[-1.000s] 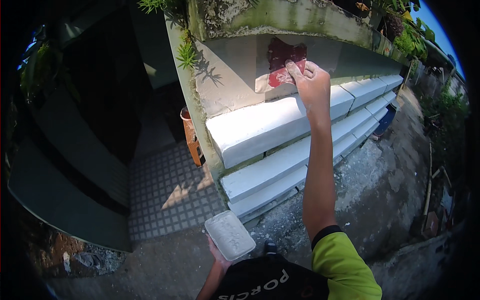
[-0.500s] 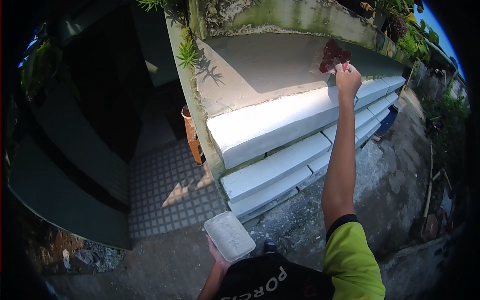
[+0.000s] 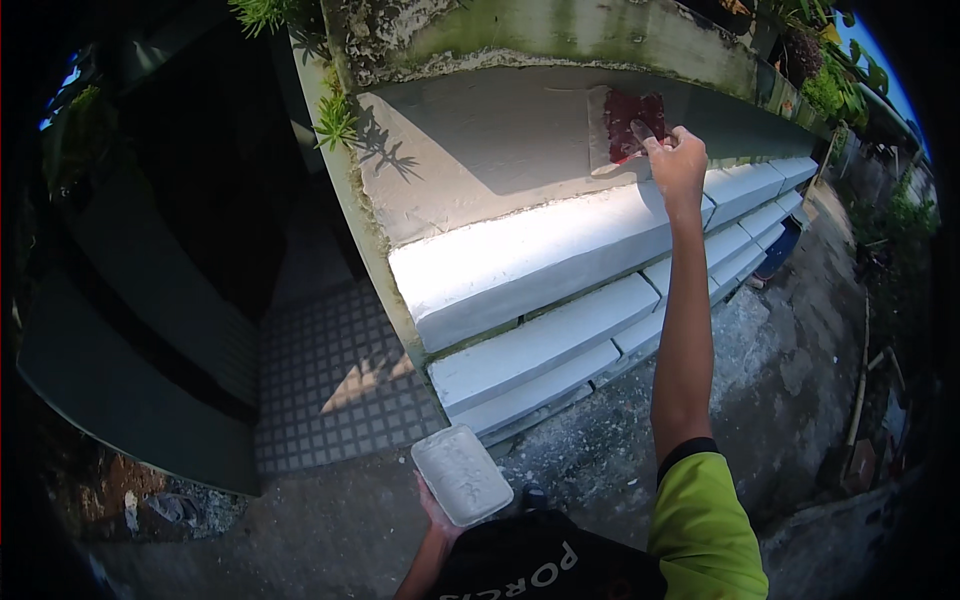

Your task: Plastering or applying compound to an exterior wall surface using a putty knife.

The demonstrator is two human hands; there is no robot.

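My right hand [image 3: 678, 160] is stretched far forward, pinching a dark red scraper [image 3: 632, 122] whose pale, smeared blade lies against the wall [image 3: 500, 125]. The wall's surface is smooth light grey, part in sun and part in shade. Low and close to my body, my left hand [image 3: 436, 512] supports a white rectangular tray [image 3: 462, 474] from its left side. Whitish paste fills that tray. Most of the left hand's fingers are hidden beneath it.
White stepped blocks [image 3: 540, 275] run along the wall's foot. Above is a mossy concrete ledge [image 3: 560, 30] with plants. A green plant [image 3: 336, 118] sticks out at the wall's left corner. Left of it lies a checkered tile floor [image 3: 320, 390]; rough concrete ground [image 3: 740, 350] stretches to the right.
The scraper in my right hand has moved left along the wall and turned, showing more of its blade. My view has shifted slightly; the tray stays in my left hand.
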